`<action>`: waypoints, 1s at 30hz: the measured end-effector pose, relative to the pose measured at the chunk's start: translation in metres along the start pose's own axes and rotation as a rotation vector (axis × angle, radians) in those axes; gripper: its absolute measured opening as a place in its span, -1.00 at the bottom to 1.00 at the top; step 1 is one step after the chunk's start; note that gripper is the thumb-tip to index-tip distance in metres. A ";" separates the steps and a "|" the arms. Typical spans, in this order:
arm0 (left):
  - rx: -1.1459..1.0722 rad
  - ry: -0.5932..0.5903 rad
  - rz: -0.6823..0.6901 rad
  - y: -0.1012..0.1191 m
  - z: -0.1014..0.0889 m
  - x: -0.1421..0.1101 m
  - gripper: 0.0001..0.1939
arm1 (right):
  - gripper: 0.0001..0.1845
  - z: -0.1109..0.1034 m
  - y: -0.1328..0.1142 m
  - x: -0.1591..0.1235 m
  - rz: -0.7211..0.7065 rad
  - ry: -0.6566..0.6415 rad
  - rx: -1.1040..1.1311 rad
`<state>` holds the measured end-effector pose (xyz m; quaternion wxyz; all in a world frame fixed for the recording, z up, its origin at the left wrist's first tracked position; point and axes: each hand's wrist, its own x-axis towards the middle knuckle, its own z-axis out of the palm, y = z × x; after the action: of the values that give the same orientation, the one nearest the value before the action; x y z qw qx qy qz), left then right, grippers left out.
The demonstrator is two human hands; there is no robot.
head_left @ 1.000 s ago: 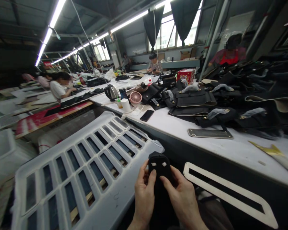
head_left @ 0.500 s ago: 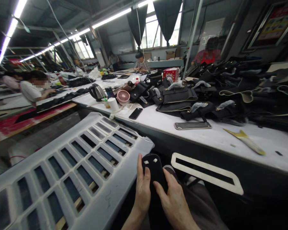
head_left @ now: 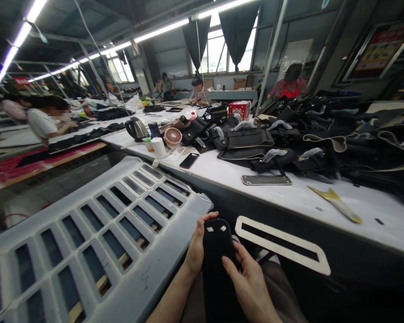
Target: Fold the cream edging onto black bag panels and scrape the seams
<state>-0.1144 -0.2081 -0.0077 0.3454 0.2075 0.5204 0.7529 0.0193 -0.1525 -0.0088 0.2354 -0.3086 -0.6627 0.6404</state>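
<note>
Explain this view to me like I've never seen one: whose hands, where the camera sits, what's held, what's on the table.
There is no machine, just one person's two bare hands. The camera sits on that person's head, looking forward and down. The left hand and right hand hold a long black piece with two small pale patches near its rounded top. On the white table ahead are a phone, a pink fan, a kettle and piled black bags.
</note>
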 end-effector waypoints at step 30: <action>0.320 -0.512 -0.065 0.037 -0.014 0.047 -0.75 | -0.60 -0.019 -0.021 0.030 -1.215 0.049 -0.673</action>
<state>-0.1667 -0.1902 0.0191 0.4522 0.4256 0.5349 0.5730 0.0097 -0.1173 0.0106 0.4588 0.0466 -0.8750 0.1477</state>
